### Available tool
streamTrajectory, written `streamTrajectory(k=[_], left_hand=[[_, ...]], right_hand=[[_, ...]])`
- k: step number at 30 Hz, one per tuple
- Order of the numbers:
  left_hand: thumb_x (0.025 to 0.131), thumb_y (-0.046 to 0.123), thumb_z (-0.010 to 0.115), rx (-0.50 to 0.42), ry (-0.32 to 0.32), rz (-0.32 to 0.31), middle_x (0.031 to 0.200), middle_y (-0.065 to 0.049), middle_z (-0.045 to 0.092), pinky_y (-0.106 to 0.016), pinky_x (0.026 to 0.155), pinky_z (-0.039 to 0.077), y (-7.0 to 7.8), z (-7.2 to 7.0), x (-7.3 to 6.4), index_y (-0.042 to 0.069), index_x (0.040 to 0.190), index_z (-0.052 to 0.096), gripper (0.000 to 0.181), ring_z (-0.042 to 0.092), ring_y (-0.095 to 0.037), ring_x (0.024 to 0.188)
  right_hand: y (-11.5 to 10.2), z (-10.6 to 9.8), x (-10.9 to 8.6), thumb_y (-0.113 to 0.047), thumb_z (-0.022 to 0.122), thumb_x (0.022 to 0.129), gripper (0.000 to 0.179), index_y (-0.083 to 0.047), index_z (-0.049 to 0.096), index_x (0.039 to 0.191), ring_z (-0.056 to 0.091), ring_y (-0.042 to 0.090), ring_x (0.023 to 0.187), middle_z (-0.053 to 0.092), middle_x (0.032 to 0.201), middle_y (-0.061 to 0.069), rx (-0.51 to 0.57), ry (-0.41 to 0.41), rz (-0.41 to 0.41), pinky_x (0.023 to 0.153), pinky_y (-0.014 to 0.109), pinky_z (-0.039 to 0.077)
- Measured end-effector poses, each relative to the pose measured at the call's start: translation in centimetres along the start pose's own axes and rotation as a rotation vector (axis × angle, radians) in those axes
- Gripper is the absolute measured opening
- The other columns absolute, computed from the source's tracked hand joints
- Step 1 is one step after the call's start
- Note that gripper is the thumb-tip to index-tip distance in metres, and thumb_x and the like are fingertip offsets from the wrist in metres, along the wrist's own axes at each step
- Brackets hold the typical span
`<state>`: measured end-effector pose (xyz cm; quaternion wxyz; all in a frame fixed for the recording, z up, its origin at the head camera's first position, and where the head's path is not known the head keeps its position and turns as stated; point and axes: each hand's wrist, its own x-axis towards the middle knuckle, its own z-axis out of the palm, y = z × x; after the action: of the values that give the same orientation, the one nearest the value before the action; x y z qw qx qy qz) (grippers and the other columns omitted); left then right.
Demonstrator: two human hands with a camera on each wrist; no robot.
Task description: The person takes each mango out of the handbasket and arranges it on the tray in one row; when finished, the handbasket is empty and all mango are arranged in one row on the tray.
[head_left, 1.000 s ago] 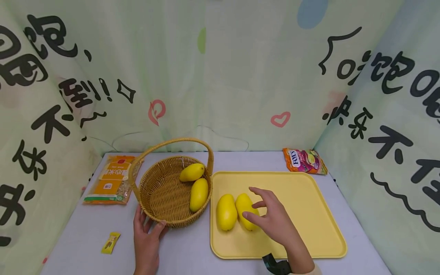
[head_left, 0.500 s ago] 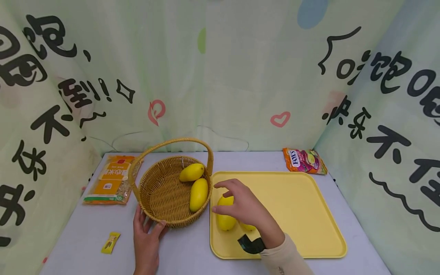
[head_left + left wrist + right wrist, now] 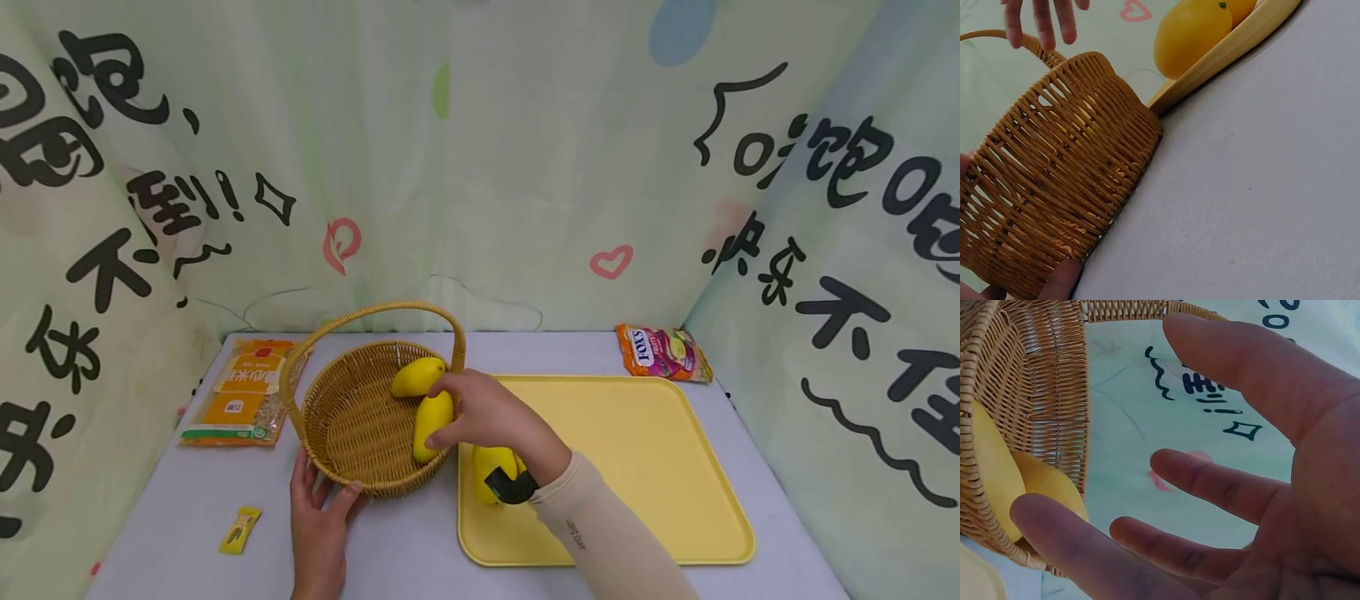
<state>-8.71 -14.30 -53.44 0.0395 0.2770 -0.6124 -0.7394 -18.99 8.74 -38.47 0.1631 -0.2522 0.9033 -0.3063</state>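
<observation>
A brown wicker basket (image 3: 348, 429) with a tall arched handle (image 3: 375, 310) stands left of the table's middle. My left hand (image 3: 321, 529) grips its near left side, thumb at the rim. Inside, against the right wall, lie two yellow mangoes, one farther back (image 3: 417, 377) and one nearer (image 3: 429, 421). Over the basket's right rim reaches my right hand (image 3: 483, 412), fingers spread and overlapping the nearer mango in the head view. The right wrist view shows nothing between those fingers (image 3: 1210, 481). Two more mangoes (image 3: 1191, 37) rest on the yellow tray (image 3: 637, 467), partly hidden by my right wrist.
Behind the basket on the left lies an orange food packet (image 3: 243, 392). A small yellow sachet (image 3: 241, 530) is on the table at front left. At the back right, a Fox's candy bag (image 3: 663, 353) sits beyond the tray. A printed curtain (image 3: 525, 167) surrounds the table.
My right hand has moved left from above the tray's mangoes to the basket's right rim, its fingers staying apart. My left hand and the basket have kept their place.
</observation>
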Motion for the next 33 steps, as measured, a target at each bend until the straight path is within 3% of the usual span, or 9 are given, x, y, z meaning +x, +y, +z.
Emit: streamTrajectory(k=[9, 17, 27, 33], left_hand=[[0.097, 0.003, 0.066, 0.007, 0.004, 0.002, 0.180, 0.002, 0.000, -0.033, 0.107, 0.059, 0.1, 0.0, 0.1, 0.049, 0.168, 0.000, 0.107, 0.020, -0.034, 0.162], [0.098, 0.000, 0.065, -0.010, 0.003, -0.001, 0.180, 0.000, 0.000, -0.031, 0.105, 0.060, 0.1, 0.1, 0.0, 0.048, 0.168, -0.001, 0.107, 0.020, -0.035, 0.163], [0.098, 0.000, 0.065, -0.008, 0.006, -0.012, 0.180, 0.000, 0.000, -0.036, 0.109, 0.058, 0.0, 0.1, 0.0, 0.048, 0.168, 0.000, 0.107, 0.020, -0.034, 0.163], [0.098, 0.000, 0.065, -0.007, 0.016, -0.015, 0.180, 0.001, 0.000, -0.040, 0.111, 0.057, 0.1, 0.2, 0.0, 0.048, 0.168, 0.001, 0.106, 0.020, -0.035, 0.163]], right_hand=[[-0.9, 1.0, 3.1, -0.036, 0.090, 0.081, 0.067, -0.014, 0.066, 0.139, 0.058, 0.030, 0.129, 0.065, 0.141, 0.013, -0.098, -0.032, -0.002, 0.105, 0.043, 0.057], [-1.0, 2.4, 5.0, -0.036, 0.090, 0.083, 0.069, -0.012, 0.065, 0.143, 0.055, 0.030, 0.135, 0.062, 0.145, 0.015, -0.140, -0.059, 0.034, 0.110, 0.042, 0.056], [-0.5, 4.1, 6.1, -0.034, 0.090, 0.082, 0.072, -0.016, 0.063, 0.147, 0.054, 0.026, 0.137, 0.058, 0.149, 0.014, -0.155, -0.092, 0.080, 0.108, 0.035, 0.055], [-0.7, 4.4, 6.8, -0.039, 0.091, 0.081, 0.071, -0.018, 0.066, 0.144, 0.056, 0.024, 0.128, 0.059, 0.146, 0.013, -0.248, -0.117, 0.100, 0.100, 0.032, 0.056]])
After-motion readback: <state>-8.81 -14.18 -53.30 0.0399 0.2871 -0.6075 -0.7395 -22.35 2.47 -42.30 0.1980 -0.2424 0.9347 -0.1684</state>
